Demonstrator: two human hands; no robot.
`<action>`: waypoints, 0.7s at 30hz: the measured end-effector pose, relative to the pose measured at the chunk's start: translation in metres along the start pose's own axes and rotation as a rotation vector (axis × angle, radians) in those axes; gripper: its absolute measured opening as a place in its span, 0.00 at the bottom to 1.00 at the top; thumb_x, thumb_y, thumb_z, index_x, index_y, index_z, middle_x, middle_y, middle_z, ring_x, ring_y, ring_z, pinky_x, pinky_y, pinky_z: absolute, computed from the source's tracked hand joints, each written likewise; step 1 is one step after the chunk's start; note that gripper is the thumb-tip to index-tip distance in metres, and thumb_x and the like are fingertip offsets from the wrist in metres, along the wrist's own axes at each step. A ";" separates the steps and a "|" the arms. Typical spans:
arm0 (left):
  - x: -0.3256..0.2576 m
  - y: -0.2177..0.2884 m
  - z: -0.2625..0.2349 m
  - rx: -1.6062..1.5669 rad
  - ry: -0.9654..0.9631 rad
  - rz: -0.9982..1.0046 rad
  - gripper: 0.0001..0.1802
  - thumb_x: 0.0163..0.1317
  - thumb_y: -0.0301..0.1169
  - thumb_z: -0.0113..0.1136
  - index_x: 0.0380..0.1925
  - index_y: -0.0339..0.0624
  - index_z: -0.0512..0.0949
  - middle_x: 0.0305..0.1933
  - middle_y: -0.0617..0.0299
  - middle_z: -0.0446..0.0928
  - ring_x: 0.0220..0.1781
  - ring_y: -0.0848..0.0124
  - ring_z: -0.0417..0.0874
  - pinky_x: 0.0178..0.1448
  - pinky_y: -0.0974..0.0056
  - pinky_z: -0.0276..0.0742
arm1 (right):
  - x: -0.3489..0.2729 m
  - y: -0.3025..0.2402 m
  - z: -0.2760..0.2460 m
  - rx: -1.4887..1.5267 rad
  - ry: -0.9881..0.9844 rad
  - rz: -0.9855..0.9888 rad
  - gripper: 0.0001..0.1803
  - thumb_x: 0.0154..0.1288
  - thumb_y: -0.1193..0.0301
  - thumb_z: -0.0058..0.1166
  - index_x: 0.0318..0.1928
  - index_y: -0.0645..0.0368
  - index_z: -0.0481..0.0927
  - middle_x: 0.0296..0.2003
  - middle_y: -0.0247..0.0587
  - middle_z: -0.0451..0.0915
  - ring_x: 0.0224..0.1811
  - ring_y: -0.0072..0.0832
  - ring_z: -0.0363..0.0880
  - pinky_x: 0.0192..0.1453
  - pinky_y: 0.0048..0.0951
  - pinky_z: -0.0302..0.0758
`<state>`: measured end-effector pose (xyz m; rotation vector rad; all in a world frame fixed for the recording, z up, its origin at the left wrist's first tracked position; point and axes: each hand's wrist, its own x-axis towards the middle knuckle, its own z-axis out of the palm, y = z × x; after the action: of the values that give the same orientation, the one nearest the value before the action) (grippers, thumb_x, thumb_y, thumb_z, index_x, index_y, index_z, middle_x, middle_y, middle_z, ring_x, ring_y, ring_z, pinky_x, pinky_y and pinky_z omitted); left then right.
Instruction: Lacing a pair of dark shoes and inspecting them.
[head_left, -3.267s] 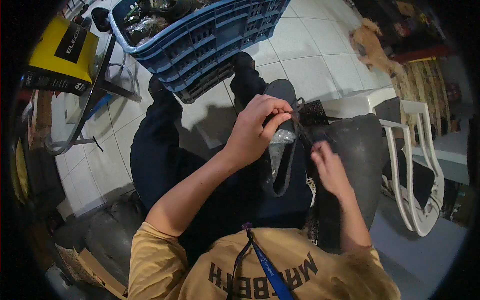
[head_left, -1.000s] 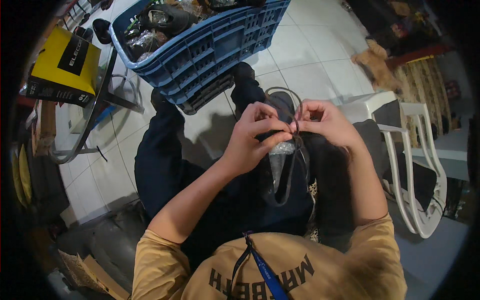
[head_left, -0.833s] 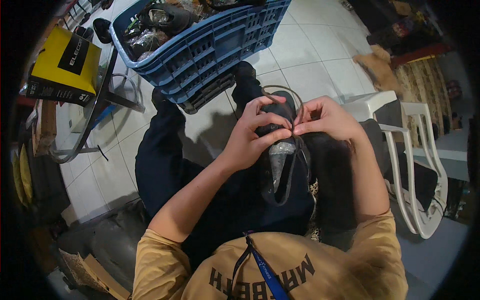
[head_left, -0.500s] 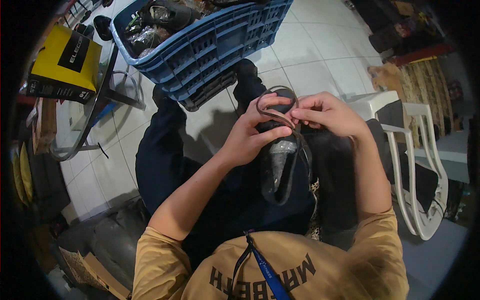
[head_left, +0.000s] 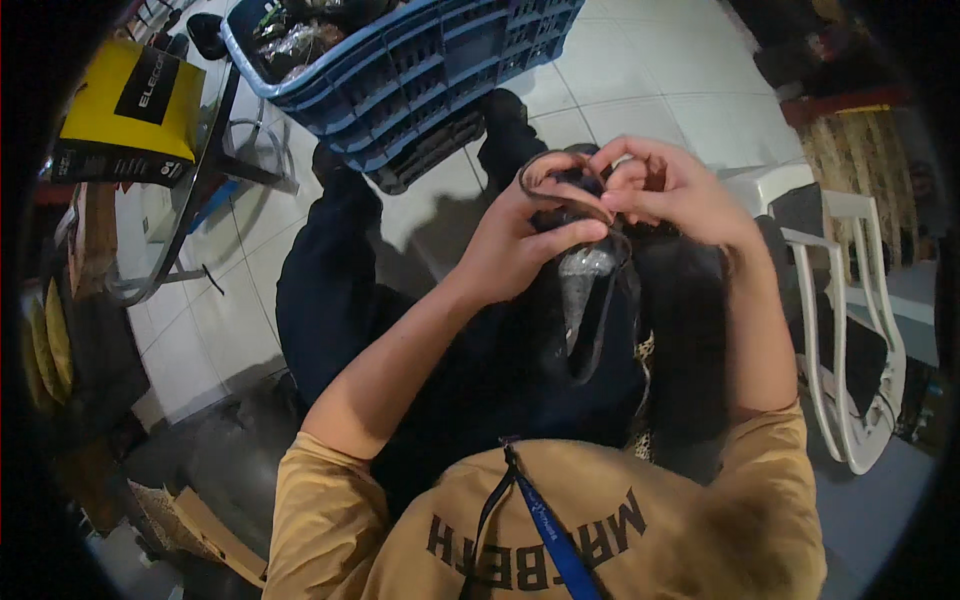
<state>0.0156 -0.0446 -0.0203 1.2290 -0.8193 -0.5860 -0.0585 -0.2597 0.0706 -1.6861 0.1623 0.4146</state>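
Note:
My left hand [head_left: 525, 238] pinches a thin dark brown strap [head_left: 524, 186] between thumb and fingers, above my lap. One loop of the strap curves around its fingers, and a longer loop hangs down over my dark trousers. Close against it, my right hand [head_left: 675, 195] has its fingertips bent together at the same strap; a dark part behind the fingers is mostly hidden. Below the left thumb shows a greyish, tapering piece that looks wrapped in clear plastic [head_left: 580, 285], inside the hanging loop. What that piece is I cannot tell.
A blue plastic crate [head_left: 400, 90] with plastic-wrapped dark items stands beyond my feet. To the left, a yellow and black box [head_left: 135, 110] rests on a dark-framed table. A white plastic chair [head_left: 850, 320] is close on my right. Torn cardboard [head_left: 205, 530] lies lower left.
Both hands have shifted slightly right and up in the picture with the strap. My right fingers have curled over more, and the upper loop is now flatter and tighter.

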 end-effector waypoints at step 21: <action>-0.002 -0.004 0.001 0.074 -0.002 -0.017 0.09 0.71 0.32 0.67 0.46 0.39 0.85 0.55 0.61 0.86 0.71 0.64 0.77 0.76 0.56 0.69 | -0.036 0.031 0.027 -0.336 0.449 -0.213 0.17 0.62 0.71 0.73 0.51 0.60 0.90 0.38 0.34 0.84 0.42 0.20 0.78 0.48 0.23 0.74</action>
<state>0.0141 -0.0445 -0.0249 1.3037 -0.8389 -0.5746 -0.1076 -0.2429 0.0519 -2.0875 0.2486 -0.1105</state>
